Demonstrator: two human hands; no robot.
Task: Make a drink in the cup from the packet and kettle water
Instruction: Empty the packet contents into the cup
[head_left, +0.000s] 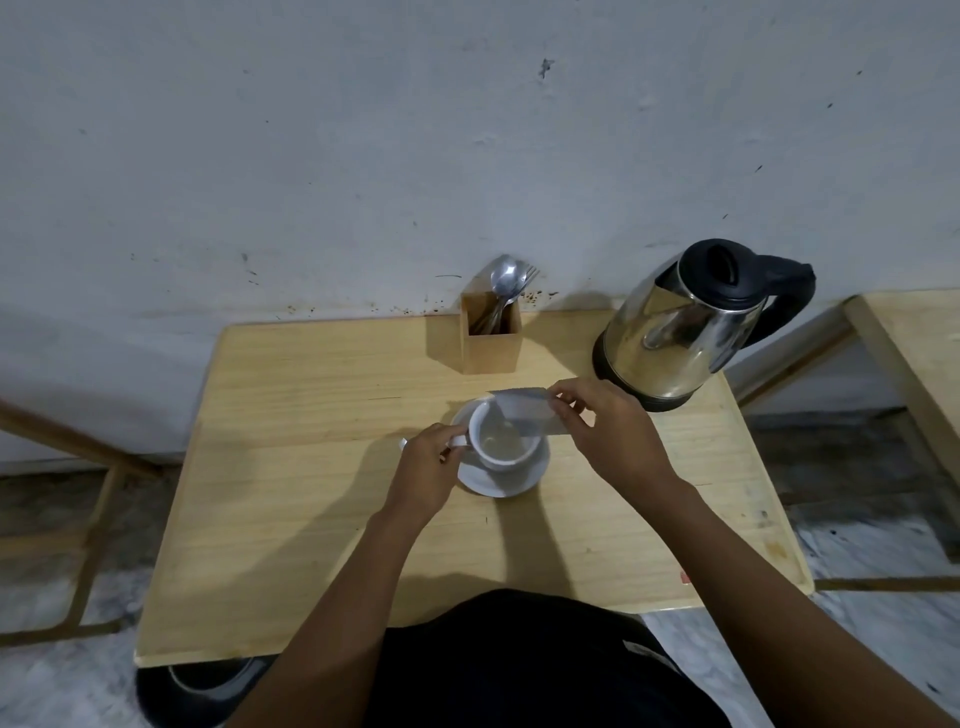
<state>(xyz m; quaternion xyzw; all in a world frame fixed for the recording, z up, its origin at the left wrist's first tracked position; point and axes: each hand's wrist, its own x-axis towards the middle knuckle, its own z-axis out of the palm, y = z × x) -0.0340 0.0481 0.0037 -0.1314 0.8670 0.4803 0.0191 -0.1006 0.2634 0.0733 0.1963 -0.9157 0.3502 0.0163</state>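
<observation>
A white cup stands on a white saucer in the middle of the wooden table. My left hand pinches the cup's handle on its left side. My right hand holds a pale packet, blurred, tilted over the cup's far right rim. Some pale contents show at the cup's bottom. A steel kettle with a black lid and handle stands at the table's back right, just behind my right hand.
A wooden holder with spoons and a fork stands at the table's back edge against the wall. A second wooden table is at the right. Wooden frame bars stand at the left, on a marble floor.
</observation>
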